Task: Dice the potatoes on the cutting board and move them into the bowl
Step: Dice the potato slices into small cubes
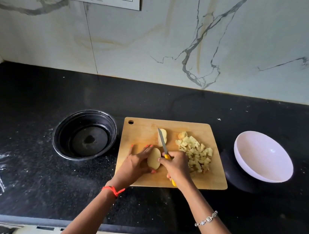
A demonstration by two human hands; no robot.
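My left hand (135, 163) clasps the potato half (153, 158) between fingers and thumb; my right hand (177, 166) grips the knife (162, 142) beside it.

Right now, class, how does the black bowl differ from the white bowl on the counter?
The black bowl stands left of the cutting board; the white bowl stands right of it. The black bowl has a flat base and ridged walls; the white bowl is smooth and rounded. Both hold no potato pieces.
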